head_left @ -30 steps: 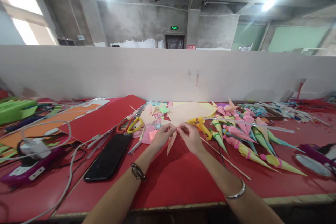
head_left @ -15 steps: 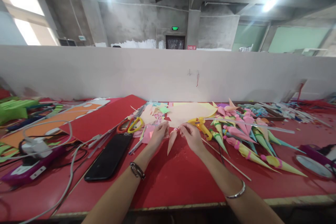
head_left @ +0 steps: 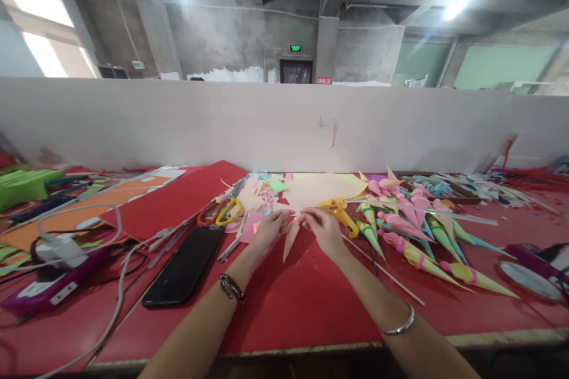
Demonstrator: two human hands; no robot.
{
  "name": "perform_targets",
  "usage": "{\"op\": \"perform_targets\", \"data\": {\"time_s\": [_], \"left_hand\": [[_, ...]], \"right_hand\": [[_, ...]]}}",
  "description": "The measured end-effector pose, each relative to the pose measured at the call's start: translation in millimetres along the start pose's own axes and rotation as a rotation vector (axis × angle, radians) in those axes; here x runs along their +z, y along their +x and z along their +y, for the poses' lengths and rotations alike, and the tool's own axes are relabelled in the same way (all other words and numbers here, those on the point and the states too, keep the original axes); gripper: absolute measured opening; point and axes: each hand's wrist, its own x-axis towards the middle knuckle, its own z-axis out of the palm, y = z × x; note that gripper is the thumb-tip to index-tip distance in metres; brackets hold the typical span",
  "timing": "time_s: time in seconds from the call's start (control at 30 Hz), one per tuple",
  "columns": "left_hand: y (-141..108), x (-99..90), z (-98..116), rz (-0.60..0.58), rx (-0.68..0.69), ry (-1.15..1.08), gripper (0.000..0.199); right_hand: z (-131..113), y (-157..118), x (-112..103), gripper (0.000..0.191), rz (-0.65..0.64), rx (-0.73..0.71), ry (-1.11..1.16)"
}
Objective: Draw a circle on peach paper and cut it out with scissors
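Observation:
A small peach paper cone (head_left: 290,241), point toward me, lies on the red table between my two hands, a pink knob at its top end. My left hand (head_left: 270,230) is just left of the cone, fingertips pinched together above it and toward the knob. On the other side my right hand (head_left: 324,230) pinches thumb and forefinger close to the knob; a tiny reddish bit shows at the fingertips. What either pinch holds is too small to make out. A yellow glue gun (head_left: 340,213) rests right behind my right hand.
Finished-looking paper cones (head_left: 413,219) are heaped to the right, beside a thin wooden stick (head_left: 386,272). Scissors (head_left: 226,211), a black phone (head_left: 184,266) and paper scraps (head_left: 262,192) lie leftward. A purple power strip (head_left: 57,284) with cables sits far left. A white partition (head_left: 200,124) stands behind.
My left fingertips have reached slightly further right, over toward the knob. My right hand has barely shifted, and the cone stays in place.

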Motion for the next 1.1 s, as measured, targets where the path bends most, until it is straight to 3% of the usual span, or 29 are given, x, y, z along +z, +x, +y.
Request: {"op": "perform_targets", "data": {"time_s": [0.4, 0.6, 0.77, 0.93, 1.1], "left_hand": [[0, 3.2, 4, 0.009, 0.033, -0.036, 0.044], [3, -2.3, 1, 0.044, 0.043, -0.018, 0.041], [4, -5.9, 0, 0.025, 0.049, 0.052, 0.031], [6, -6.4, 1, 0.049, 0.023, 0.1, 0.031], [7, -7.6, 2, 0.021, 0.058, 0.009, 0.038]], "right_hand": [[-12, -5, 3, 0.025, -0.1, 0.107, 0.142], [-14, -6, 5, 0.02, -0.082, 0.053, 0.08], [-11, -6, 18, 0.013, -0.204, 0.083, 0.138], [-36, -7, 13, 0.02, -0.389, -0.008, -0.1], [-60, -22, -22, 0.014, -0.509, -0.077, -0.468]]}}
